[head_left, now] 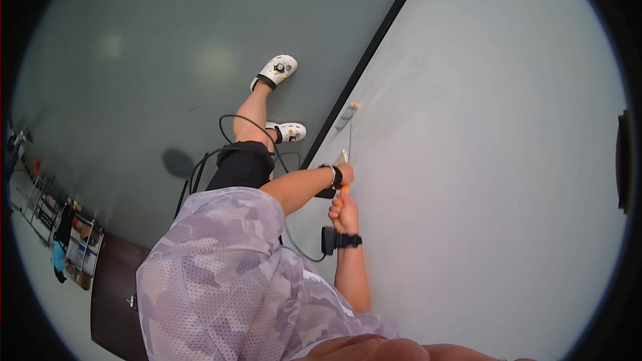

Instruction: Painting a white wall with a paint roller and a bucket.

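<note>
Both hands are closed, one beyond the other, along the orange handle of a paint roller point(346, 117). My left hand point(345, 174) is the farther one and wears a bracelet and a black wristband. My right hand point(344, 214) grips nearer to me, a black strap with a small box on its wrist. From beyond the left hand a thin metal rod leads to the grey roller sleeve, which has an orange end cap and lies at the pale wall point(468, 160), close above its black skirting. A small pale piece point(342, 157) shows beside the left hand, its kind unclear.
A dark cable point(251, 120) loops beside my legs and runs to the wrist box. My white clogs point(279, 70) stand on the grey floor point(167, 27). A brown door point(114, 287), a loaded shelf point(83, 247) and a person in blue point(59, 257) are off to the left.
</note>
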Available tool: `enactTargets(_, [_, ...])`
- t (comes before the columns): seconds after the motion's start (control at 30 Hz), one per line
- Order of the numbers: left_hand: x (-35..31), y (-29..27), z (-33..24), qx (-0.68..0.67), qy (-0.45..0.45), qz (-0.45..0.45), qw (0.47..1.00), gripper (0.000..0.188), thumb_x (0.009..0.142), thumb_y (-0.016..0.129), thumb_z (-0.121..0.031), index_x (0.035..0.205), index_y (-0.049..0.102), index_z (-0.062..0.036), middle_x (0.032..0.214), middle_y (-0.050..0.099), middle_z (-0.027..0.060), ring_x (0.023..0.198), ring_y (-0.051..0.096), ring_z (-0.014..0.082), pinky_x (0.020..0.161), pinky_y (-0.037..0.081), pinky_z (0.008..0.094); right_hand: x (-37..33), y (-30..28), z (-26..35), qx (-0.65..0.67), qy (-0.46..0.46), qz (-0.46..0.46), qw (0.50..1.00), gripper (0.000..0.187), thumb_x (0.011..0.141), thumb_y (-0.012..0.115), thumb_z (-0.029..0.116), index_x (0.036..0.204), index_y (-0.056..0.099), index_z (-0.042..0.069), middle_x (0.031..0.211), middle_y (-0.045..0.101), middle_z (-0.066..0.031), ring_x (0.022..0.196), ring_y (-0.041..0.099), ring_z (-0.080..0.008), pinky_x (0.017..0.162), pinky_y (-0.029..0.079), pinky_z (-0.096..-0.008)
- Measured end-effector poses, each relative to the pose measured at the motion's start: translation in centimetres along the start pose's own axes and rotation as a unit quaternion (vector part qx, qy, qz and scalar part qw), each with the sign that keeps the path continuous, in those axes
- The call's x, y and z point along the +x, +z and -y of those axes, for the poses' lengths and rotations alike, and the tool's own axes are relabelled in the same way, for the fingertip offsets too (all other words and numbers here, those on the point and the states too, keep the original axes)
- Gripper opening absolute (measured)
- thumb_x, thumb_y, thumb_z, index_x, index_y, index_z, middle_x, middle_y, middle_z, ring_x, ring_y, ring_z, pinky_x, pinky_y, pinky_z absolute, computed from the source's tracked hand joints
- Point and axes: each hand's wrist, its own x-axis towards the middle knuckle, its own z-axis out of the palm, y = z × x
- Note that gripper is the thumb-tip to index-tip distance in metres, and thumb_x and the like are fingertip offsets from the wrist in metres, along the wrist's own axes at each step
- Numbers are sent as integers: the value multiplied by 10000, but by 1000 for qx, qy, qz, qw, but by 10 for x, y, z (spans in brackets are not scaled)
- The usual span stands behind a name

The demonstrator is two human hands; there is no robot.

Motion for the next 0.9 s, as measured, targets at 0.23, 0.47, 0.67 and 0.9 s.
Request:
enactTargets(0.23, [30,-106,-67,-282,84,-290,911,220,718,404,-110,842,427,70,680,488,244,610,500,386,557,418,401,-37,43,103,-37,-209,44,976,231,838,408,320,873,407,91,573,363,17,398,271,-31,343,213,-156])
enactTargets(0.47, [39,0,-4,191,106,14,976,166,668,458,-95,595,581,-11,694,562,205,649,570,287,588,452,343,6,-10,19,6,-44,17,999,202,824,440,316,790,411,119,550,359,43,388,272,-31,338,209,-154])
enactTargets(0.67, [46,42,40,-44,36,-128,990,161,613,507,-116,638,599,14,622,563,185,574,563,294,557,453,364,7,5,12,-19,-44,-2,999,196,829,437,294,731,412,126,522,352,42,382,279,-42,335,211,-157])
enactTargets(0.9, [84,-188,-31,-171,-38,-151,973,151,652,512,-90,663,557,54,725,515,268,629,566,325,563,474,369,38,73,160,-68,-205,78,973,191,846,393,284,789,389,101,557,381,24,387,264,-30,331,201,-169])
